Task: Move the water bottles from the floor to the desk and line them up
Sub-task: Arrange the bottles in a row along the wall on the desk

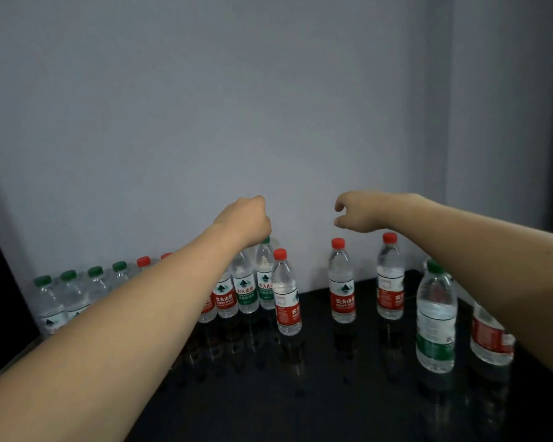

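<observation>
Both hands hover over the glossy black counter (332, 393) in the lower half of the frame, and neither holds anything. The left hand (246, 218) is curled into a loose fist just above the green cap at the right end of the bottle row (160, 291) that runs along the wall from the lower left toward the centre. The right hand (361, 212) hangs with fingers and thumb bent but parted, above and between two red-capped bottles. Several bottles stand apart from the row: a red-label bottle (288, 298) just in front of its end, another red-label bottle (342, 285) at centre right, a third red-label bottle (390, 279) further right, a green-label bottle (436, 317) nearer the camera, and one more bottle (490, 336) partly behind the right forearm. They look sealed and full, so probably fairly heavy for their size, with thin plastic walls that give under a squeeze and slick labels. Gripping round the labelled middle should be steadiest; on this shiny surface a nudge near the cap could tip one into its neighbours.
</observation>
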A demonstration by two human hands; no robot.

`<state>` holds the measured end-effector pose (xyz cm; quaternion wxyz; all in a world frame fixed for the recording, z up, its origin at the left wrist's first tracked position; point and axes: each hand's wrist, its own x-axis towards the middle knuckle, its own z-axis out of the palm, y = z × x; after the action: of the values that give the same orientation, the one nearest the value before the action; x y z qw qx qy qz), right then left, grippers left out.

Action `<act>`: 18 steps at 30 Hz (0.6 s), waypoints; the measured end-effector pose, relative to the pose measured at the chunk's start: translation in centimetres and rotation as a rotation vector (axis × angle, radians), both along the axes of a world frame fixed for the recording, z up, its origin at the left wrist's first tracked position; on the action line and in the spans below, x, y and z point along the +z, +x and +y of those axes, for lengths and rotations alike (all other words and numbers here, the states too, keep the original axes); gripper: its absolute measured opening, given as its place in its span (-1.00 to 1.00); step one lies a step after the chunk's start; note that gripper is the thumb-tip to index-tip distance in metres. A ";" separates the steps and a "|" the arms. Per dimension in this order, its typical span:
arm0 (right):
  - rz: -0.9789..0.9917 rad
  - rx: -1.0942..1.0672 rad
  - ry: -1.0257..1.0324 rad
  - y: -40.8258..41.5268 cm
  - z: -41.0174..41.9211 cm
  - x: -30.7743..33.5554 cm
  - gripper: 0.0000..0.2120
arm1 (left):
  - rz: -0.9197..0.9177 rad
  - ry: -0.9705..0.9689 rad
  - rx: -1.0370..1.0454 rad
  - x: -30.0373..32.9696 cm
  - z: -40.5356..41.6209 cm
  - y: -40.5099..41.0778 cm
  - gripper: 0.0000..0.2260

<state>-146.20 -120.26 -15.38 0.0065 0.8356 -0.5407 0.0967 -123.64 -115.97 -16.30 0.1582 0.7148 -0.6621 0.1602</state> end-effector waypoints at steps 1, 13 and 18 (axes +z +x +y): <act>-0.009 0.002 0.006 -0.2 0.0 -0.3 -0.58 | -0.005 0.021 -0.002 -0.1 -0.3 -0.5 -0.78; -0.026 -0.084 0.160 2.3 -8.9 -8.4 -0.55 | -0.048 0.159 0.000 -8.6 -8.9 -1.3 -0.62; -0.158 -0.130 0.164 3.8 -12.7 -12.6 -0.48 | -0.195 0.098 0.059 -12.2 -11.4 -0.4 -0.58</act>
<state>-142.42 -133.00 -27.97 -0.0982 0.7863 -0.5986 0.1169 -124.01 -127.36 -28.51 0.0533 0.7220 -0.6600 0.2009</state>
